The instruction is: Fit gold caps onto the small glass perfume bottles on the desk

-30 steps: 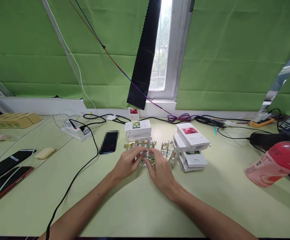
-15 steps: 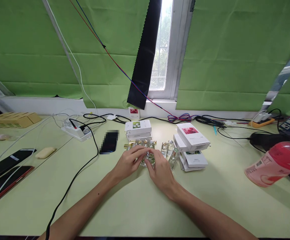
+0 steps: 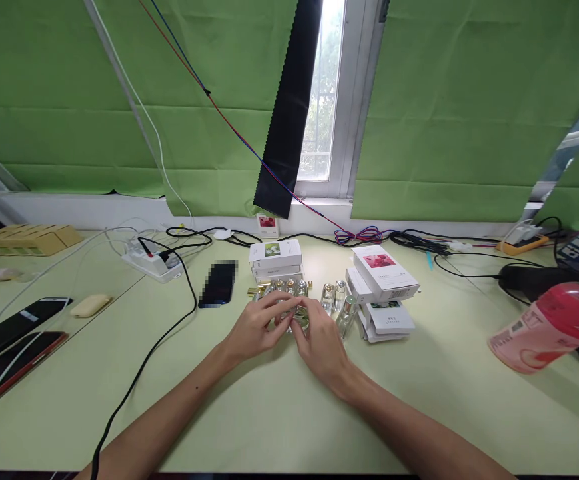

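Note:
My left hand (image 3: 259, 325) and my right hand (image 3: 322, 340) meet at the middle of the table, with curled fingers and their fingertips close together. Clear glass of a small bottle (image 3: 301, 319) shows between and under them; the fingers cover most of it. Just behind the hands stands a row of small glass bottles (image 3: 290, 287) with shiny tops. Several more glass bottles (image 3: 340, 297) are to the right of my right hand, and one with a greenish cap (image 3: 348, 315) is closest to it.
White boxes are stacked behind the bottles (image 3: 276, 255) and at right (image 3: 385, 275). A dark phone (image 3: 218, 283) lies left of the hands. Black cable (image 3: 156, 343) crosses the table near my left forearm. A pink bottle (image 3: 534, 333) stands far right; a power strip (image 3: 154, 263) lies left.
The fingers of my left hand have shifted slightly, with the thumb now nearer the right fingertips. They cover more of the glass between the hands. The surroundings look the same.

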{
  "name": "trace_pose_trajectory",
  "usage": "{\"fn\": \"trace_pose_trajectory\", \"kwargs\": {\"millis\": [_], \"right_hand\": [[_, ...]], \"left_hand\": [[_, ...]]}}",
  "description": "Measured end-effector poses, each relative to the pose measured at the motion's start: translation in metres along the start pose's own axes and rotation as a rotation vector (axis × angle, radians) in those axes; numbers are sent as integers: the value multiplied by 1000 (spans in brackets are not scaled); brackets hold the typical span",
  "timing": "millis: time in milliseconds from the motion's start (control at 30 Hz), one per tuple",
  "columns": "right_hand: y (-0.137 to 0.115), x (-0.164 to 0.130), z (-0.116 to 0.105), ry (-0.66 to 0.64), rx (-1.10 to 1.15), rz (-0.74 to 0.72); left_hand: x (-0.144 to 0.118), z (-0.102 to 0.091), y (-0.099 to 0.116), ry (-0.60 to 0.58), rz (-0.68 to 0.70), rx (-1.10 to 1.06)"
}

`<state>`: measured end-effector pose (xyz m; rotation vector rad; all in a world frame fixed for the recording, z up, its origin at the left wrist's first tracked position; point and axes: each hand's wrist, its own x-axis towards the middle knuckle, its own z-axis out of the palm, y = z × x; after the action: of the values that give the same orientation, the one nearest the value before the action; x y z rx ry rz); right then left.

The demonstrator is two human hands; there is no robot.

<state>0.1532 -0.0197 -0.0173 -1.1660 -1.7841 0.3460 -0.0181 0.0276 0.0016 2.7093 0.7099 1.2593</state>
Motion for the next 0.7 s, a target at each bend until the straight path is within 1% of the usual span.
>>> {"fn": "trace_pose_trajectory", "kwargs": {"millis": [333, 700], "right_hand": [[0, -1, 0, -21, 14, 14], [1, -1, 2, 2, -9, -1]], "left_hand": [[1, 1, 0, 17, 12, 7], [1, 0, 1, 33, 24, -4]]}}
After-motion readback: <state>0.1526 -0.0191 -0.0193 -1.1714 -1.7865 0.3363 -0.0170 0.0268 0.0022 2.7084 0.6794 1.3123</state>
